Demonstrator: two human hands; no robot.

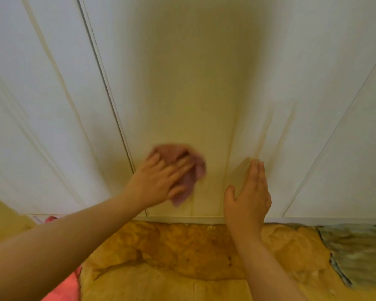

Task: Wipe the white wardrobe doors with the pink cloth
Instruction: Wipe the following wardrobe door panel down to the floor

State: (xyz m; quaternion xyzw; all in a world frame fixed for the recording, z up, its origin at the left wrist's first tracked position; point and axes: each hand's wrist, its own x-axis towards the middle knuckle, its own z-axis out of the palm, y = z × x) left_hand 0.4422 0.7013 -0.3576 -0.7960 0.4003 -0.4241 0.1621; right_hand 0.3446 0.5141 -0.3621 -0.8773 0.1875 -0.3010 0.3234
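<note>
White wardrobe doors fill the upper view and end just above the floor. A crumpled pink cloth lies flat against the lower part of the middle door, close to the seam with the left door. My left hand presses on the cloth with fingers spread and nearly straight, and the cloth sticks out above and to the right of the fingers. To the right, my right hand rests flat against the same door with straight fingers together, holding nothing.
Below the doors lies a floor with an orange-brown stone pattern and a grey-blue patch at the right. Something pink-red shows at the lower left under my left forearm. A door seam runs diagonally at the left.
</note>
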